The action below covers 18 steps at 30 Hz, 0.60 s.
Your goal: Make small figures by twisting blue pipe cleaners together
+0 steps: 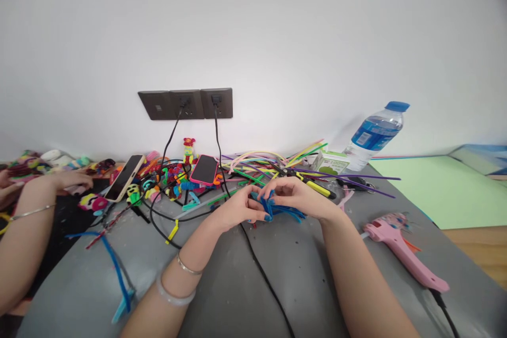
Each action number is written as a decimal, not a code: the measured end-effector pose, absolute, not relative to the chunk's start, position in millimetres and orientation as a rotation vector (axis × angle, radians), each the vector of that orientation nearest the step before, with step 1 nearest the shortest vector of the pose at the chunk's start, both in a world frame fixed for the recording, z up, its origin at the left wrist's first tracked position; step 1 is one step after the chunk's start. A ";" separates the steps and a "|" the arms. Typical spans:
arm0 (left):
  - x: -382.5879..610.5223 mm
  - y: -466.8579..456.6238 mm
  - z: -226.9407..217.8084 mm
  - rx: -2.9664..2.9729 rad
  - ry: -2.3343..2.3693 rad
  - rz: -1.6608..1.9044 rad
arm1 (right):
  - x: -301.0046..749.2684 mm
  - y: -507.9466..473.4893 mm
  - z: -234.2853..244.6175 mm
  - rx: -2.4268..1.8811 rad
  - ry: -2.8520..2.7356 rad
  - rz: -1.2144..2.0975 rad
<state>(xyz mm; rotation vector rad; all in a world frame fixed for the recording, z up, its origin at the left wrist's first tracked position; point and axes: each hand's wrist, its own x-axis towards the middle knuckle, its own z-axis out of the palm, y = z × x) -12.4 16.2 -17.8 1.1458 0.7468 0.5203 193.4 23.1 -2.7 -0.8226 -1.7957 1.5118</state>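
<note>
The right hand (296, 198) partly hides the blue strips (291, 213); the left edge cuts off another person's arm (30, 237).

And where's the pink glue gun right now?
In the head view, the pink glue gun lies on the right side of the grey table, between the person's right forearm and the green paper.

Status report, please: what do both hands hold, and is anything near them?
Left hand and right hand: both gripping blue strands. Strands bunched, ends trailing rightward. Black cable runs beneath left hand; yellow-handled tool just beyond right hand.
</note>
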 end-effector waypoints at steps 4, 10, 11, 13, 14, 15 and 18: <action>-10.9 15.3 -17.3 1.143 0.766 0.525 | 189.6 22.6 -1.6 -0.825 -1.675 1.608; -7.9 15.7 -15.4 1.200 0.773 0.697 | 183.6 25.7 -3.0 -0.901 -1.427 1.444; -7.3 15.7 -15.5 1.232 0.779 0.723 | 183.2 26.6 -4.1 -0.895 -1.392 1.424; -6.1 15.4 -16.8 1.337 0.808 0.775 | 182.2 28.2 -6.2 -0.886 -1.342 1.397; -5.4 15.1 -18.0 1.412 0.837 0.802 | 181.5 28.9 -7.1 -0.888 -1.328 1.389; -4.7 14.7 -19.5 1.497 0.872 0.828 | 180.7 29.5 -7.9 -0.891 -1.322 1.385; -3.4 13.9 -24.7 1.737 0.987 0.900 | 178.5 30.8 -9.9 -0.903 -1.317 1.387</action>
